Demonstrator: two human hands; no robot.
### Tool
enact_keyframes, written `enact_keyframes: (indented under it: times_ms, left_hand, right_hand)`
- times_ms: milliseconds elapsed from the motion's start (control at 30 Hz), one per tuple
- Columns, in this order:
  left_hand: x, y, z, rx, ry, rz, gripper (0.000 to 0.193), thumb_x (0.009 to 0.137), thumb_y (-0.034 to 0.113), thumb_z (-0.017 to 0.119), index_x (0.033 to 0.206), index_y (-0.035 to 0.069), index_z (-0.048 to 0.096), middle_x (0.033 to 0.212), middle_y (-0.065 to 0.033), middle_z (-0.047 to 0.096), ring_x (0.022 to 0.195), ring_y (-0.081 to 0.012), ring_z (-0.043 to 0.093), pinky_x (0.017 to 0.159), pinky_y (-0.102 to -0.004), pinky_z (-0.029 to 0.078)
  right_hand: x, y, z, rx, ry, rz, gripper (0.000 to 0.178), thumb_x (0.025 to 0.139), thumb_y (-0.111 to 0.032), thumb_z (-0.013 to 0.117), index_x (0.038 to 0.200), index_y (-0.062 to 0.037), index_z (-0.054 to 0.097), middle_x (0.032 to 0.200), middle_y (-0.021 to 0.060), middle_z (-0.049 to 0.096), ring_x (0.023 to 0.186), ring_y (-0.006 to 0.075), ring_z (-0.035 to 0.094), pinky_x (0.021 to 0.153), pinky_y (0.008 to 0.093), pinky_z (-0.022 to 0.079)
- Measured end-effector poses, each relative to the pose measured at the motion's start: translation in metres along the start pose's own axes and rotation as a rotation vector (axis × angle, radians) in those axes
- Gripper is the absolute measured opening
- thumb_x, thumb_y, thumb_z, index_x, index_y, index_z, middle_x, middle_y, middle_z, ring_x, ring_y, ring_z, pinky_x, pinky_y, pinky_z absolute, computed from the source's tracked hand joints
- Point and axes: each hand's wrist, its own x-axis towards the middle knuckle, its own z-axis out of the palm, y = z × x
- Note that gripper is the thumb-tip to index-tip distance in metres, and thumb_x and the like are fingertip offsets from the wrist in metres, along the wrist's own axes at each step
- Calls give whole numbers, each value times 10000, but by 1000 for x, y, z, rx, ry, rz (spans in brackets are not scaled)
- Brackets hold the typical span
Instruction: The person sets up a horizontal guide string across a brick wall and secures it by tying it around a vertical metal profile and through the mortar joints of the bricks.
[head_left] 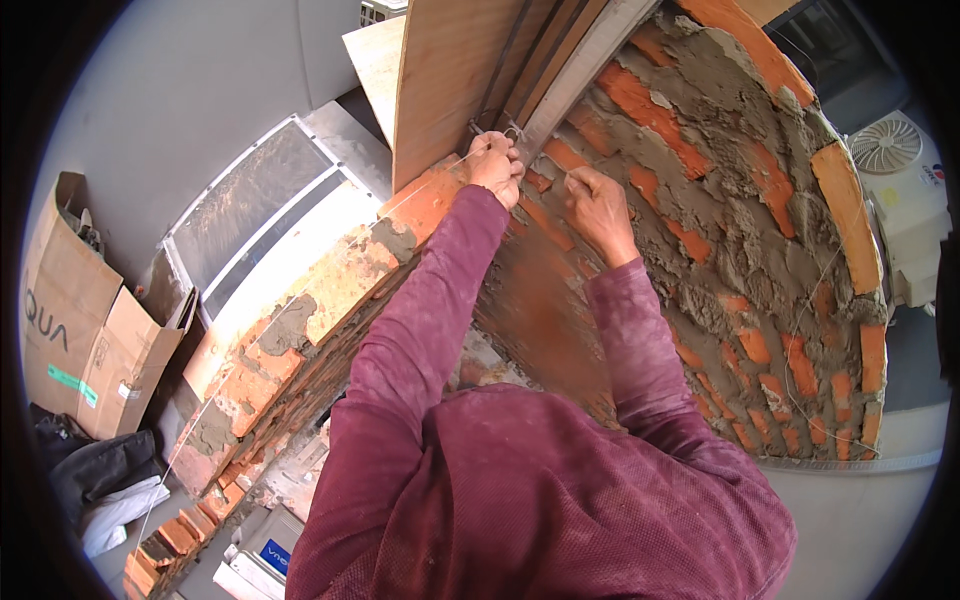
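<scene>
My left hand [494, 168] is closed at the inner corner of the brickwork, its fingers bunched around a thin white string [430, 183]. From there the string runs along the top edge of the low brick wall [330, 290] toward the lower left. To its right, my right hand [602, 212] pinches a short length of string that leads back toward the corner. It hovers in front of the brick wall [740, 215], which is roughly smeared with grey mortar. Both maroon sleeves reach up from below. The exact knot or fixing by my left fingers is hidden.
Wooden boards [435, 90] and a pale post [580, 75] rise behind the corner. A framed panel [265, 205] and cardboard box [90, 330] stand left, loose bricks [180, 535] lower left. A white fan unit [888, 150] is beyond the right wall.
</scene>
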Motion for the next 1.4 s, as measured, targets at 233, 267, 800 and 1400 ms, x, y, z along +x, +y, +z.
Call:
enact_keyframes:
  times_ms: [233, 267, 800, 1400]
  left_hand:
    - [-11, 10, 13, 416, 127, 31, 70, 986, 152, 489, 1038, 122, 453, 950, -43, 469, 741, -128, 522, 596, -275, 501]
    - [-14, 9, 14, 346, 113, 18, 72, 990, 159, 480, 1044, 118, 454, 955, -44, 470, 758, -132, 543, 603, -281, 515]
    - [14, 8, 3, 329, -54, 148, 104, 916, 85, 615, 989, 16, 588, 849, -46, 625, 699, -103, 617, 572, -209, 548]
    - [26, 37, 11, 381, -122, -78, 96, 935, 68, 574, 991, 6, 527, 800, -39, 559, 617, -64, 535, 491, -179, 477]
  right_hand:
    - [-3, 1, -3, -23, 49, 22, 216, 916, -167, 530, 991, -22, 671, 966, 150, 691, 888, 283, 656, 778, 364, 484]
    - [-3, 2, -3, -25, 65, -4, 232, 913, -174, 526, 1014, -26, 673, 993, 149, 691, 918, 285, 657, 800, 365, 486]
    - [-7, 12, -1, -30, 71, -71, 317, 895, -181, 486, 1123, -64, 673, 1127, 140, 670, 1039, 319, 641, 895, 362, 488]
    - [-14, 29, -1, -265, 171, -215, 380, 827, -134, 492, 1143, -184, 696, 722, 159, 656, 548, 288, 591, 575, 389, 473]
